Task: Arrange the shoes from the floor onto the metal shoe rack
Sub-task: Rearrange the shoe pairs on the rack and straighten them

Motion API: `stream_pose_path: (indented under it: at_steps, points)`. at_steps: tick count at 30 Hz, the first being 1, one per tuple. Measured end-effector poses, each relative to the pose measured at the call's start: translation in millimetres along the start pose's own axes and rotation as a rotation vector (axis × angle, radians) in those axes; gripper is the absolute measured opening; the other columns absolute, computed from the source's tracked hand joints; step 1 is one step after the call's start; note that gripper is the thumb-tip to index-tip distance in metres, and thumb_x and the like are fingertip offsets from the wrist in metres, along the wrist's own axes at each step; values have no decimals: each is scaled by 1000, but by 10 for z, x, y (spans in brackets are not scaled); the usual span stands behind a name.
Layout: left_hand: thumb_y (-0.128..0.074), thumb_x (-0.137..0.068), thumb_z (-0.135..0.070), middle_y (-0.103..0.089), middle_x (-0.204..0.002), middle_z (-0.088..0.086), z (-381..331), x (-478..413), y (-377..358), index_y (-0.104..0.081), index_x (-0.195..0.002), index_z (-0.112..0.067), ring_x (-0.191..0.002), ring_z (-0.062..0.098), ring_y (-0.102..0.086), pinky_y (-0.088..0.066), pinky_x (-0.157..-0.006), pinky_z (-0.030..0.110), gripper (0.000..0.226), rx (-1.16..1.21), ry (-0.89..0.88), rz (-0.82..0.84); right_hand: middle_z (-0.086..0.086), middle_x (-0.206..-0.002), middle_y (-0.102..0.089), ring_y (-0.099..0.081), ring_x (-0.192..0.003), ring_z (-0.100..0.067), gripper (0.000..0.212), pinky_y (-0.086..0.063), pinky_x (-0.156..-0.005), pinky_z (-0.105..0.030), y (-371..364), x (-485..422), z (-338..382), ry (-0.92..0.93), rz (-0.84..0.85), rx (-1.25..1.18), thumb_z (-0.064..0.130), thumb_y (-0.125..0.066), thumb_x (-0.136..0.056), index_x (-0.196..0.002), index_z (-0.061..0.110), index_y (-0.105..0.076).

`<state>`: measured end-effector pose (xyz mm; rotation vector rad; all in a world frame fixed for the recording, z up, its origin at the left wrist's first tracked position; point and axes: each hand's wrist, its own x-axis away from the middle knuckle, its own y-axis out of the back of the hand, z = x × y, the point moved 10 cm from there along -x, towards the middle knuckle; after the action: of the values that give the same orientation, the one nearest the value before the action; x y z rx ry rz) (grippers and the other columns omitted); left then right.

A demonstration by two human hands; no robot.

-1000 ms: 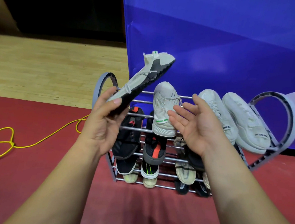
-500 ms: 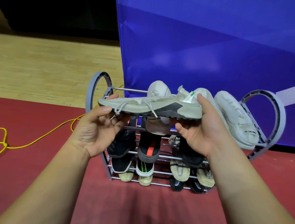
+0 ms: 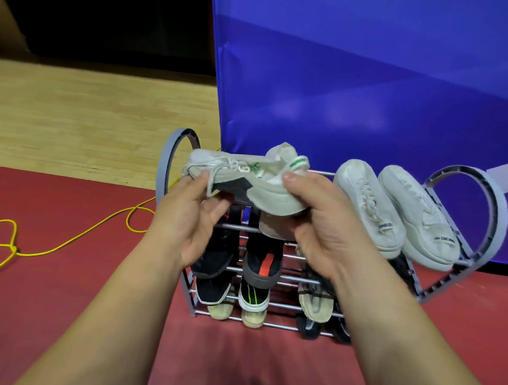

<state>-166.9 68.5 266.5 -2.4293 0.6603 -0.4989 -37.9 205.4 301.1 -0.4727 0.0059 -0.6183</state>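
A pale grey sneaker (image 3: 248, 176) with a green heel tab lies sideways in the air over the left part of the metal shoe rack's (image 3: 468, 239) top tier. My left hand (image 3: 190, 217) supports its toe end from below with the thumb on top. My right hand (image 3: 326, 225) grips its heel end, thumb over the collar. Under it, a matching pale sneaker (image 3: 274, 227) rests on the top tier, mostly hidden. Two white sneakers (image 3: 397, 209) lie side by side on the right of that tier.
The lower tiers hold several dark and pale shoes, such as a black one with an orange mark (image 3: 262, 263). A yellow cable (image 3: 60, 244) loops over the red floor at the left. A blue banner (image 3: 377, 80) stands right behind the rack.
The sneaker went from pointing up in my left hand alone to lying sideways in both hands. It has since dropped closer to the top tier and tilted its opening toward me.
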Motion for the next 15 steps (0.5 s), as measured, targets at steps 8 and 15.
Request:
stream_pose_path:
  at_steps: [8,15]
  points:
    - [-43,-107,-18,-74,-115,15,-112,142,-49,-66,-125,-6,-107,29,-72,-60,-90,38,32,-270,-33,58,1,-122,-66,-71,-103,-13,62,-59,-92,-42,-352,39,-219,254,-186,475,49,-87,-64,-116,38,-57]
    - [-52,-97,-2,-77,-103,15,-55,154,164,-72,-114,-6,-94,27,-76,-60,-70,30,27,-509,12,31,7,-133,-40,-40,-101,25,65,-36,-78,5,-534,69,-499,299,-144,801,35,-82,-81,-135,26,-47]
